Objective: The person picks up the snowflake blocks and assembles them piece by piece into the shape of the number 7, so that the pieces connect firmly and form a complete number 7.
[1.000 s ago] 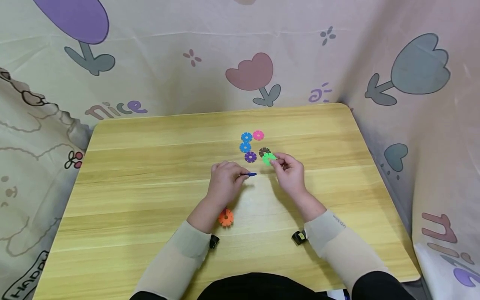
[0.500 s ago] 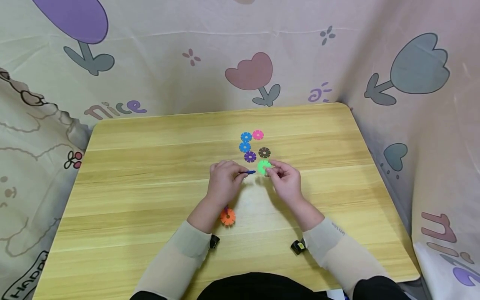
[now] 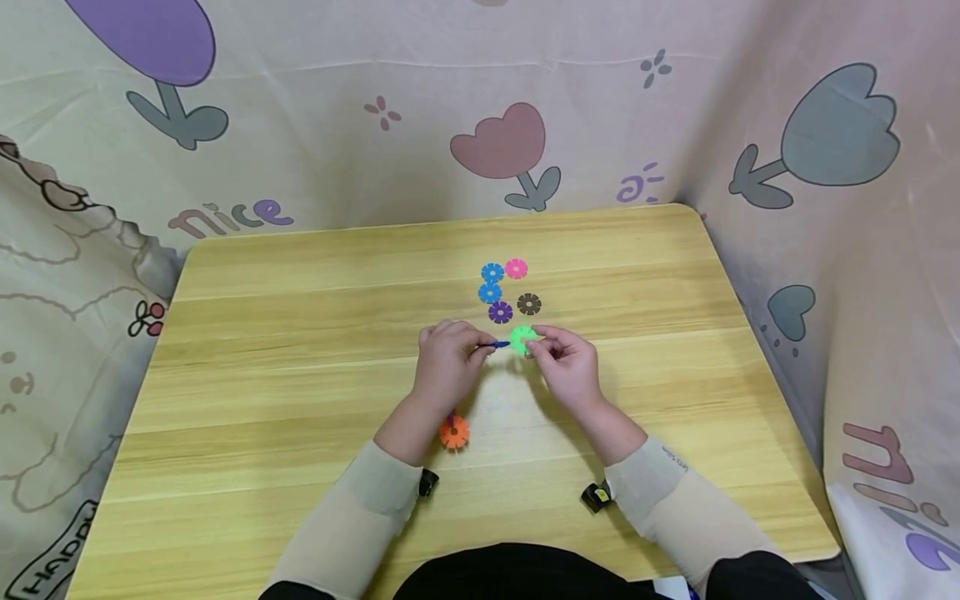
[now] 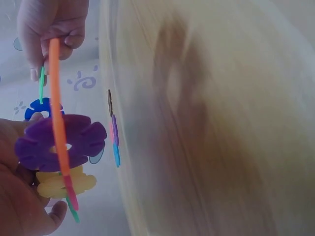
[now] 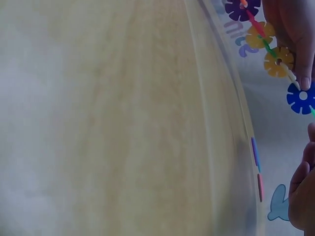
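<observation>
Between the thumb and fingers of my left hand (image 3: pixel 450 358) is the blue slotted disc (image 5: pixel 301 98) ending a chain of interlocking plastic discs. Along this chain are white, yellow, green and red pieces, a purple disc (image 4: pixel 61 142) and an orange disc (image 3: pixel 453 432); the palm hides part of it in the head view. My right hand (image 3: pixel 567 367) pinches a bright green slotted disc (image 3: pixel 522 340) by its right side. The green disc's edge meets the blue disc's edge, the two turned crosswise; whether their slots engage I cannot tell.
Loose discs lie on the wooden table (image 3: pixel 300 333) beyond the hands: two blue ones (image 3: pixel 491 292), a pink one (image 3: pixel 516 268), a purple one (image 3: pixel 500 312) and a dark brown one (image 3: pixel 528 304). A printed curtain (image 3: pixel 337 125) hangs around the table's back and sides.
My right hand has brought the green disc left and nearer, from beside the brown disc to the blue disc's edge. The left hand has stayed almost still with the chain.
</observation>
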Tool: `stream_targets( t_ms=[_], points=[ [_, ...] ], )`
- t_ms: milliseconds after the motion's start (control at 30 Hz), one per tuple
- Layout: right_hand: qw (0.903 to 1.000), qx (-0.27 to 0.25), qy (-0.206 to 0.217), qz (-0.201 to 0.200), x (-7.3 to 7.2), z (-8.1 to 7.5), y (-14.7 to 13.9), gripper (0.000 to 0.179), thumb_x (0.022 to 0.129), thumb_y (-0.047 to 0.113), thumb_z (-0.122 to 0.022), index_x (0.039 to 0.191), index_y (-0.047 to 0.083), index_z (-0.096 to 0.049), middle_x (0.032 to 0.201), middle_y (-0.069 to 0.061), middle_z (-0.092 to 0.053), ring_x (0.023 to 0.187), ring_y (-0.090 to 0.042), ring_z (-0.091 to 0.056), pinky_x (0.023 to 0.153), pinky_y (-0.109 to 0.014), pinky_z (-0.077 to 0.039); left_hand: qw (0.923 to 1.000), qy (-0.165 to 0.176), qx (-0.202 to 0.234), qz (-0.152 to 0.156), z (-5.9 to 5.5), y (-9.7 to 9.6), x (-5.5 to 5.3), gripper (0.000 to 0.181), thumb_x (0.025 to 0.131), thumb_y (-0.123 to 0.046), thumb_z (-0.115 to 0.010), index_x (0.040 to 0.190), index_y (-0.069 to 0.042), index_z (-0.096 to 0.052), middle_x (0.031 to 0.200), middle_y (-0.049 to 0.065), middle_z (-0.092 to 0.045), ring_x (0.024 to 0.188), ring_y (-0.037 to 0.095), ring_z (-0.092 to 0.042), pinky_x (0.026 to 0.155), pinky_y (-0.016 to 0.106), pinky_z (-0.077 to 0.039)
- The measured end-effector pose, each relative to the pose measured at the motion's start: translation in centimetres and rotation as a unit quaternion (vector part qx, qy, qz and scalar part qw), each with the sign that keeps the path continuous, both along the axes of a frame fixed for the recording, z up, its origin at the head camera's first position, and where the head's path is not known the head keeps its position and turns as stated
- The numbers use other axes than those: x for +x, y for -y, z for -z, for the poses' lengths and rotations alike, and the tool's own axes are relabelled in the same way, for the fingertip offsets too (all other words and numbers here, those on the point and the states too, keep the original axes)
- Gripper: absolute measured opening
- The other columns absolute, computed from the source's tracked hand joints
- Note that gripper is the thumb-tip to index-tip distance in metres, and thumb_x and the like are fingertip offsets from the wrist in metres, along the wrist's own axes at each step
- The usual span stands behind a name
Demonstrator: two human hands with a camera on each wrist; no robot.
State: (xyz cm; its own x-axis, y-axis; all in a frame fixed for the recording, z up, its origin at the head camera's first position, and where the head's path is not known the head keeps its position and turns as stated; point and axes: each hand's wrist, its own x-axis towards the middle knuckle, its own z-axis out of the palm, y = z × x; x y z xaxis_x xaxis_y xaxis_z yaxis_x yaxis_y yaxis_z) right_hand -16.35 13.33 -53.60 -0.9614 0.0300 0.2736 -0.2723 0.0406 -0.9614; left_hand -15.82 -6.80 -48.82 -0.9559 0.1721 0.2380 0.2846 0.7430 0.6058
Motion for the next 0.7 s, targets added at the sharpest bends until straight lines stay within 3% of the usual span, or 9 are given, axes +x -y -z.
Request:
stream_targets(
  t_ms=[300, 700],
  points=[
    [0.9999, 0.011, -0.01, -0.008, 0.16, -0.21, 0.22, 0.022, 0.088, -0.017, -0.073, 0.109, -0.012, -0.074, 0.077, -0.027, -0.071, 0.066, -0.03, -0.069, 0.06, -0.018, -0.053, 1.0, -0.008, -0.005, 0.005, -0.09, 0.03, 0.02, 0.004, 0.093, -0.016, -0.083, 0.096, -0.014, -0.084, 0.095, -0.003, -0.077, 0.097, 0.022, -0.064, 0.103, 0.053, -0.038],
    [1.0, 0.007, 0.003, -0.002, 0.49, -0.53, 0.48, 0.022, 0.087, -0.018, -0.073, 0.108, -0.013, -0.074, 0.08, -0.028, -0.071, 0.065, -0.028, -0.068, 0.059, -0.017, -0.052, 0.9997, -0.018, -0.01, 0.013, 0.06, 0.0, 0.06, 0.005, 0.092, -0.014, -0.083, 0.097, -0.014, -0.084, 0.095, -0.003, -0.076, 0.096, 0.021, -0.063, 0.1, 0.051, -0.039]
  ],
)
